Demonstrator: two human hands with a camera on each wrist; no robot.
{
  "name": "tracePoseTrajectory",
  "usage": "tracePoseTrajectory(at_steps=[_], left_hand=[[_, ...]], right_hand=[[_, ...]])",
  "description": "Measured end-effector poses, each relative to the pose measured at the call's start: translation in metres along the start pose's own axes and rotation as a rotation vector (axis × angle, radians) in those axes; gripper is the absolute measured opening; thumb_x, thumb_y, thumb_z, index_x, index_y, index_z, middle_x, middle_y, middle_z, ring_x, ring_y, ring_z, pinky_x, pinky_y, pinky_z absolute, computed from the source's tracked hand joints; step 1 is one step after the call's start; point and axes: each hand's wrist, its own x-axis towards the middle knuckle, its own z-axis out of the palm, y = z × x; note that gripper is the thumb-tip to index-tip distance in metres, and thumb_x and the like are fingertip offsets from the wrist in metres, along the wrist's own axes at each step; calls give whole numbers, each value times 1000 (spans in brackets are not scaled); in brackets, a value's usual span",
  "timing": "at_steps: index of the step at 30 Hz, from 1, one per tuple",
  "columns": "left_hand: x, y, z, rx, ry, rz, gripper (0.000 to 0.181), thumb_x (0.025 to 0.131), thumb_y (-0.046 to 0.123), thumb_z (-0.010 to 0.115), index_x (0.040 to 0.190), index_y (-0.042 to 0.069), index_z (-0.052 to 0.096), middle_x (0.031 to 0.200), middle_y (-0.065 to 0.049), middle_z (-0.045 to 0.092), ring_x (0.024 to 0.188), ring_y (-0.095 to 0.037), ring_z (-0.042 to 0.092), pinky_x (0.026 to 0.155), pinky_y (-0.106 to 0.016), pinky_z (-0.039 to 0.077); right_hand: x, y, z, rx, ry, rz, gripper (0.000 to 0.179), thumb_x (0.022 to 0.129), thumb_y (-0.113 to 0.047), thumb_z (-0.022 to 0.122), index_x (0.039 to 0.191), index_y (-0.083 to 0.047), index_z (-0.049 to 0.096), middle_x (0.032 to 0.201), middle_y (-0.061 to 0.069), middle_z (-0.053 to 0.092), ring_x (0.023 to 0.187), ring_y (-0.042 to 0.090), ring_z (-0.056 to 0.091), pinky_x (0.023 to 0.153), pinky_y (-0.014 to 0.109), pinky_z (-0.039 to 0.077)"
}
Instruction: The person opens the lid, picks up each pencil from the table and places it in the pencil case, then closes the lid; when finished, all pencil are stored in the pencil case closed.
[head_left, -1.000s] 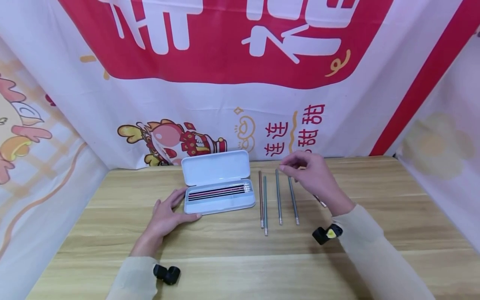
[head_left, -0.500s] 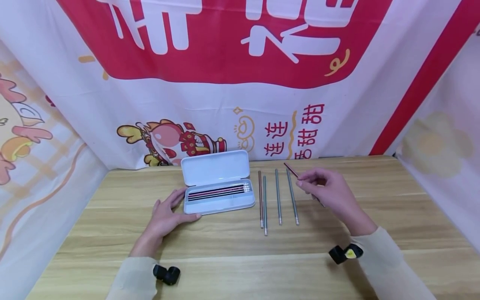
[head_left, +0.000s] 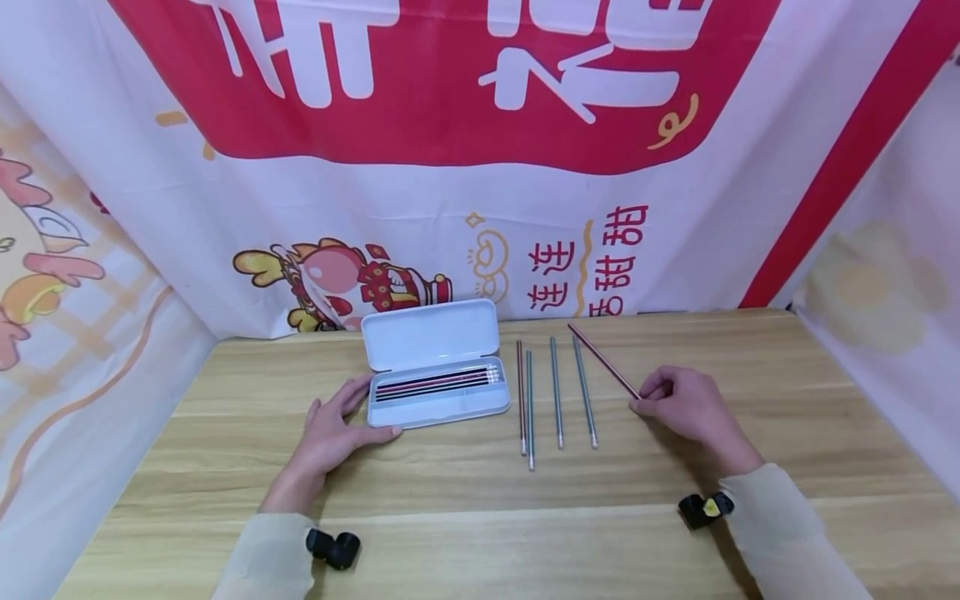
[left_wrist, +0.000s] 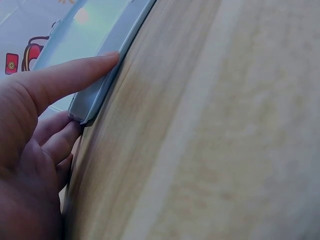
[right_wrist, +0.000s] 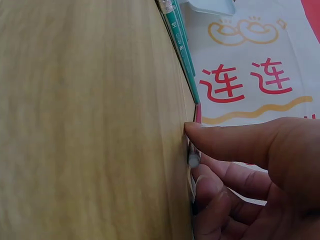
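Note:
A pale blue pencil case [head_left: 438, 410] lies with its lid raised, and several dark striped pencils sit in its rear compartment. My left hand [head_left: 335, 429] grips the case's left end, with the thumb on the front edge and the fingers round the side, as the left wrist view also shows. Low over the table, my right hand [head_left: 686, 406] pinches the eraser end of a red pencil [head_left: 603, 360]. This pencil slants away to the back left, its far tip close to a green pencil. In the right wrist view its pale eraser [right_wrist: 194, 159] shows between thumb and fingers.
Between the case and my right hand, another red pencil [head_left: 522, 400] and green pencils [head_left: 557, 392] lie roughly parallel on the wooden table [head_left: 480, 533], erasers toward me. A printed cloth [head_left: 420, 208] hangs along the table's back edge.
My right hand has moved right and toward me, from the far ends of the pencils to the eraser end of the slanted red pencil, now pinched. My left hand has stayed on the case.

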Motion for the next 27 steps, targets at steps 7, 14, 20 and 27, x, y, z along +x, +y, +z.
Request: tracePoseTrajectory(at_steps=[7,14,20,27], left_hand=[[-1,0,-1,-8,0,9,114,78,45,97,170,30,33,176,-4,35,171,-36,-3,133,-63,-23],[-1,0,0,-4,1,14,113,78,44,97,170,30,33,175,-4,35,171,-37,-2,133,-62,-23],[-2,1,0,1,-2,5,113,78,46,96,170,31,32,176,-4,35,171,-38,-3,133,-63,-21],[-2,0,0,-9,-5,3,114,78,46,96,170,31,31,176,-4,34,171,-37,-5,133,-65,-22]], right_hand=[[0,1,-2,-7,-21,8,21,99,-24,77,105,-4,75,97,12,70,89,26,58,72,31,49],[-2,8,-10,179,-95,70,30,106,-26,69,120,1,72,101,14,74,85,22,68,71,31,62],[-2,14,-20,353,-97,136,42,112,-28,59,138,5,61,116,19,76,91,19,72,77,29,67],[-4,10,-32,475,-60,108,47,112,-26,60,143,8,58,118,16,76,93,14,72,83,30,68]])
